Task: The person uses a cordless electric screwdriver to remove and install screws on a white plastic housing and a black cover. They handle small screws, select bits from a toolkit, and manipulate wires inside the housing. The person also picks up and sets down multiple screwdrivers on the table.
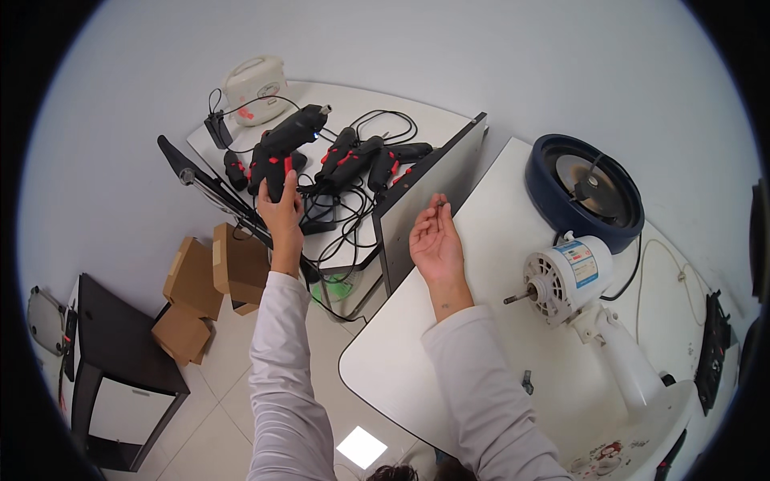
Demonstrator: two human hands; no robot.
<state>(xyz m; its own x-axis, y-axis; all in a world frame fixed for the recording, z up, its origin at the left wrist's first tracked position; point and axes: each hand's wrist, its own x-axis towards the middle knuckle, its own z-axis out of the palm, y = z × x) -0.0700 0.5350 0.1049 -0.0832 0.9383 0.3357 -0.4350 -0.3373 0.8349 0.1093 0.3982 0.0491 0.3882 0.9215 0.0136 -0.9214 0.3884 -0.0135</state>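
Sleeves (281, 377), bottom. Upper left: glue gun (295, 132), handle (275, 178) in closed left hand (281, 216), presumably avoiding nozzle (325, 110). Centre: half-curled right hand (437, 250), contents unclear.

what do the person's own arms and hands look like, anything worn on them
The left arm wears a long, pale grey, wrinkled fabric sleeve, and the right arm a matching sleeve. The left hand and right hand are without gloves. A small dark mark shows on the right wrist.

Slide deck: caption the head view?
Left hand grips a black power tool; right hand palm up near a dark panel.
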